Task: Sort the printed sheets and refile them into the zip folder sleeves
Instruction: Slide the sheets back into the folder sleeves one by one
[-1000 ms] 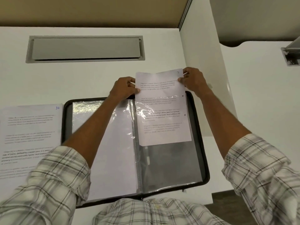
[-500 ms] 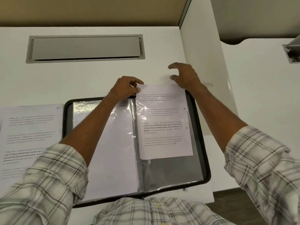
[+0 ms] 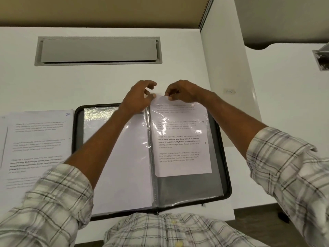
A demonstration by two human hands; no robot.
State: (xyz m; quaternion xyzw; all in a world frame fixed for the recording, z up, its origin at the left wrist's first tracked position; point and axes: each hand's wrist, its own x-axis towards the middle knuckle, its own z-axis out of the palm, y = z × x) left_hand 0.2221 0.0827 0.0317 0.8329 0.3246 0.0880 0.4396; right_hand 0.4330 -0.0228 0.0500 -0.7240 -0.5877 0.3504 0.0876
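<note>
A black zip folder (image 3: 225, 157) lies open on the white desk, its clear sleeves spread left and right. A printed sheet (image 3: 181, 150) sits in the right sleeve (image 3: 188, 186), its top edge just above the sleeve mouth and its bottom edge well short of the sleeve's bottom. My left hand (image 3: 138, 97) pinches the sleeve's top edge at the sheet's upper left corner. My right hand (image 3: 183, 91) pinches the sheet's top edge right beside it. The left sleeve (image 3: 122, 166) holds a white sheet, partly hidden by my left forearm.
A stack of printed sheets (image 3: 35, 143) lies left of the folder, touching its edge. A grey cable hatch (image 3: 98, 50) is set into the desk behind. A white divider panel (image 3: 226, 68) rises at the right, with another desk beyond it.
The printed sheet has slid down into the right sleeve. My right hand let go of its top right corner, moved left, and now pinches the top edge near my left hand.
</note>
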